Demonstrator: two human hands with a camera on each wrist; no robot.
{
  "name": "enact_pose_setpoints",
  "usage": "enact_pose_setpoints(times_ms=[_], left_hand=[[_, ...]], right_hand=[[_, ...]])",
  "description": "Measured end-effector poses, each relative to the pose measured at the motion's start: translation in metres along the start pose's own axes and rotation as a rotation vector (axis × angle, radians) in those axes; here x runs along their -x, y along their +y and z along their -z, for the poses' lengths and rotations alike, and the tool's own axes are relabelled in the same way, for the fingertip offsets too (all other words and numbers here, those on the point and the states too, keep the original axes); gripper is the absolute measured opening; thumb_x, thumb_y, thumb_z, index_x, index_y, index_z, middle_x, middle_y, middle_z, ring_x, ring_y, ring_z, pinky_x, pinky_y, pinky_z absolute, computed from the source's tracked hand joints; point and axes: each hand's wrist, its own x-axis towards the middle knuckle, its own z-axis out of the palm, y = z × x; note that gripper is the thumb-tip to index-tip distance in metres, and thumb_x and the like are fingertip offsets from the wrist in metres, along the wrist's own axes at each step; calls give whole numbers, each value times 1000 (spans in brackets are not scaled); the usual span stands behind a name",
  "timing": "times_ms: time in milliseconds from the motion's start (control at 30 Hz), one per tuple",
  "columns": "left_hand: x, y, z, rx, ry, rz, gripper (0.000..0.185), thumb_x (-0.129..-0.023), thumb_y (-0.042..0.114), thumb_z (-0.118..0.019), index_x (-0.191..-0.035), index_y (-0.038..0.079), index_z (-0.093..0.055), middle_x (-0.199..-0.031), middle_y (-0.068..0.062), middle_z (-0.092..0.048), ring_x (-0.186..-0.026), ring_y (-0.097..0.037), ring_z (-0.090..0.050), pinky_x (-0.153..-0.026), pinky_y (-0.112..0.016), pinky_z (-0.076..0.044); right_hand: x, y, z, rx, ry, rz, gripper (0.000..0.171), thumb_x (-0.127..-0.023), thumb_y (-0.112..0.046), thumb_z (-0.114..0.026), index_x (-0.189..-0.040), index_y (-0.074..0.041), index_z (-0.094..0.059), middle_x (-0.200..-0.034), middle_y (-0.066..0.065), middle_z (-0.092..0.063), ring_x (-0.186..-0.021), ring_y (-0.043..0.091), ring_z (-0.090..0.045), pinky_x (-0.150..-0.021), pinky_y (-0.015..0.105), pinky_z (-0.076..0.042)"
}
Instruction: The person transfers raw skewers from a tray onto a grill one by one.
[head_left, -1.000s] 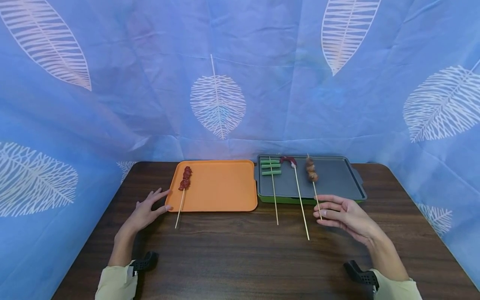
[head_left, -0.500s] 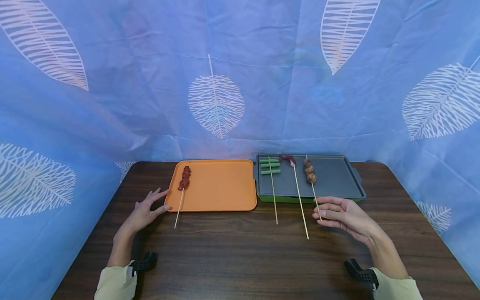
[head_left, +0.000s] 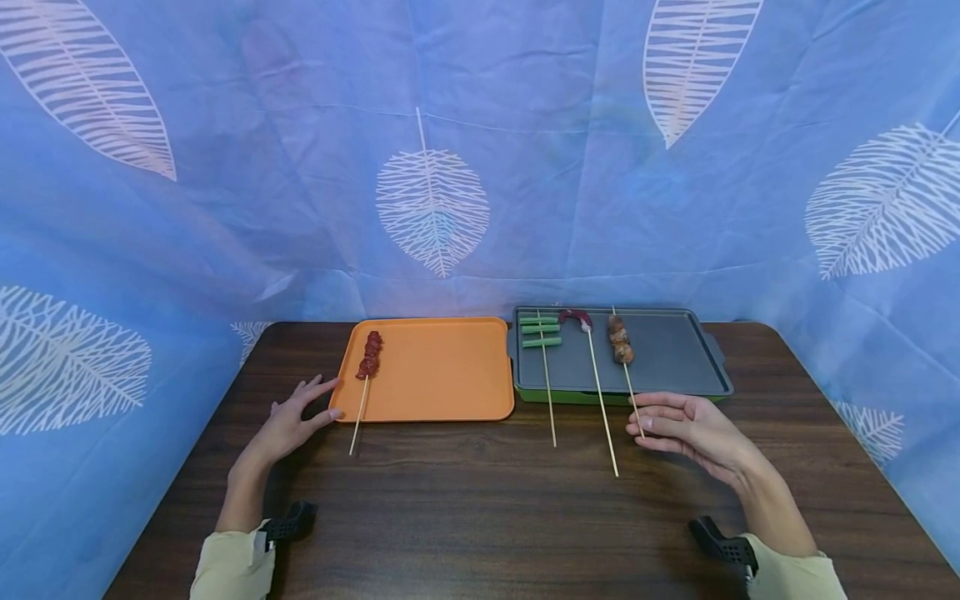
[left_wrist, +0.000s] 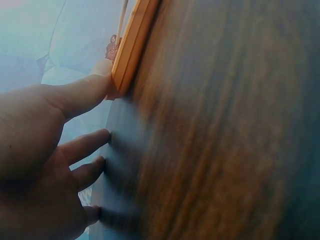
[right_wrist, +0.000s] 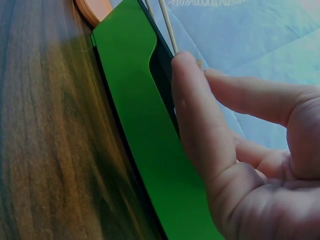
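My left hand (head_left: 330, 400) lies flat on the dark wooden table, fingers spread, thumb (left_wrist: 95, 82) against the near-left corner of the orange tray (head_left: 427, 415). A red meat skewer (head_left: 369, 356) lies on that tray's left side. My right hand (head_left: 637, 417) is at the front edge of the grey grill plate (head_left: 675, 358). Its thumb (right_wrist: 192, 100) and forefinger pinch the stick end of the brown meat skewer (head_left: 620, 342). A green vegetable skewer (head_left: 542, 331) and a red-and-white skewer (head_left: 576, 317) lie on the plate to its left.
The grill plate sits on a green base (right_wrist: 135, 100), tight against the orange tray's right side. The skewer sticks overhang the plate's front edge above the table (head_left: 480, 508). A blue leaf-print cloth (head_left: 435, 200) closes in the back and both sides.
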Motion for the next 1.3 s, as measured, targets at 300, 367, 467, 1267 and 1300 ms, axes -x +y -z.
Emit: enact_pose_setpoints(times_ms=[300, 367, 467, 1267, 1300], left_hand=[[-1, -1, -1, -9, -7, 35, 68, -94, 44, -61, -151, 16, -37, -159, -28, -18, -147, -53, -2, -102, -82, 7], [-1, 0, -2, -12, -8, 36, 67, -94, 45, -61, -150, 16, -38, -159, -29, -18, -147, -53, -2, -102, -82, 6], [-1, 0, -3, -15, -6, 30, 66, -94, 44, -60, -150, 16, -38, -159, -29, -18, -146, -54, -3, -102, -83, 6], [-2, -5, -9, -4, 1, 23, 67, -94, 43, -61, -150, 16, -38, -159, -30, -18, -146, -55, -3, -101, -83, 8], [-2, -5, -9, -2, 2, 20, 66, -94, 43, -61, -150, 16, -39, -159, -30, -18, -146, -55, -3, -102, -82, 8]], right_hand=[[3, -12, -9, 209, 123, -43, 54, -101, -12, -53, -143, 14, -30, -113, 2, -72, -107, 21, -70, -93, 41, -54], [6, -15, -11, 248, 143, -21, 54, -101, -13, -52, -142, 14, -32, -114, 3, -71, -107, 20, -69, -93, 40, -55], [10, -19, -13, 301, 176, 24, 53, -101, -14, -53, -142, 13, -34, -117, 6, -70, -106, 17, -70, -92, 37, -55], [-4, -27, -83, 392, 195, 131, 49, -99, -23, -58, -143, -7, -43, -124, 15, -61, -109, 23, -68, -92, 36, -56], [-5, -27, -86, 387, 196, 126, 49, -99, -23, -58, -142, -8, -44, -124, 14, -61, -109, 22, -68, -93, 36, -56]])
